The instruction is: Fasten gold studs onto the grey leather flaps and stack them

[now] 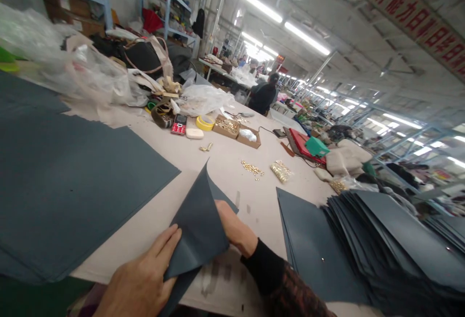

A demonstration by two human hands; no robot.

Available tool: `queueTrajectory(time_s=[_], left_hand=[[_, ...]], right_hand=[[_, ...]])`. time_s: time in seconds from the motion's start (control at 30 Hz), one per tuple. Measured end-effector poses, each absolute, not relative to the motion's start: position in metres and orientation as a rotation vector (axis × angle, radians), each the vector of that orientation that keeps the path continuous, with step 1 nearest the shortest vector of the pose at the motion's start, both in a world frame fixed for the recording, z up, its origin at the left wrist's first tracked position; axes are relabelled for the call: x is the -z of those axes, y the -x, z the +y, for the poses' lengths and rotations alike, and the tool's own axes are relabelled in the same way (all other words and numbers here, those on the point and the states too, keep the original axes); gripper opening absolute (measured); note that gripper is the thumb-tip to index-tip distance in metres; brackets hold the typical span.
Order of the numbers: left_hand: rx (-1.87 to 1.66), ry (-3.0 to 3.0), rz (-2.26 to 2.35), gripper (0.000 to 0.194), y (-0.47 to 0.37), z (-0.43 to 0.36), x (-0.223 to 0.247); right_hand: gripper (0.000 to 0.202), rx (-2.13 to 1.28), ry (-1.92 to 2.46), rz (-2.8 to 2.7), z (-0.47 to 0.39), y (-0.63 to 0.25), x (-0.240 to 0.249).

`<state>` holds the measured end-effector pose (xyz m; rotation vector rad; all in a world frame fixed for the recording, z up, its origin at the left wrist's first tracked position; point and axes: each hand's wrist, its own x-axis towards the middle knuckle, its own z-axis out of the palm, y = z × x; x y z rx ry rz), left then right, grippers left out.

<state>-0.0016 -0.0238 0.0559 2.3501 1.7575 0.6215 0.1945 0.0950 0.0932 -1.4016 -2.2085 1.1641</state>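
Observation:
A dark blue-grey sheet (198, 220) is bent up in front of me, its pointed corner raised above the table. My left hand (145, 271) grips its lower left edge, the thumb under the sheet and the fingers on top. My right hand (234, 225) is at the sheet's right side, partly behind it; its fingertips are hidden. Large flat sheets of the same colour (72, 181) cover the left of the table. On the right lies a fanned stack of dark pieces (392, 239), beside a flatter piece (312, 239) with a small gold stud on it.
Past the sheet are loose gold studs (252, 168), a bag of studs (281, 171), cardboard trays (227, 126), yellow tape (205, 123) and a red phone (179, 124). Plastic bags (109, 77) lie back left, a red item (303, 145) back right. A person (264, 95) is farther away.

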Motion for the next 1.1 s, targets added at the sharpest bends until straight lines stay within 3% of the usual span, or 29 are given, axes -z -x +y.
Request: queueTrajectory(time_s=[0.17,0.3,0.63,0.83,1.0,1.1], left_hand=[[-0.553,-2.391,1.828,0.056,0.001,-0.028,-0.043],[-0.556,-2.367,1.864,0.052,0.000,-0.028,-0.032],[-0.560,-2.386,1.878,0.054,0.001,-0.032,-0.021],[-0.468,-2.332,1.832,0.058,0.001,-0.031,-0.039],[-0.320,-2.257,1.747,0.063,-0.004,-0.033,-0.063],[-0.268,-2.244,1.678,0.064,-0.004,-0.031,-0.068]], right_hand=[[0.028,-0.302,1.969,-2.155,0.145,-0.279,-0.103],[0.035,-0.124,2.171,-2.071,0.181,-0.339,-0.099],[0.027,-0.035,2.215,-2.207,0.208,-0.348,-0.080],[0.021,-0.026,2.206,-2.081,0.211,-0.346,-0.090],[0.032,-0.229,2.004,-2.014,0.189,-0.325,-0.119],[0.038,-0.650,1.650,-1.949,0.157,-0.276,-0.133]])
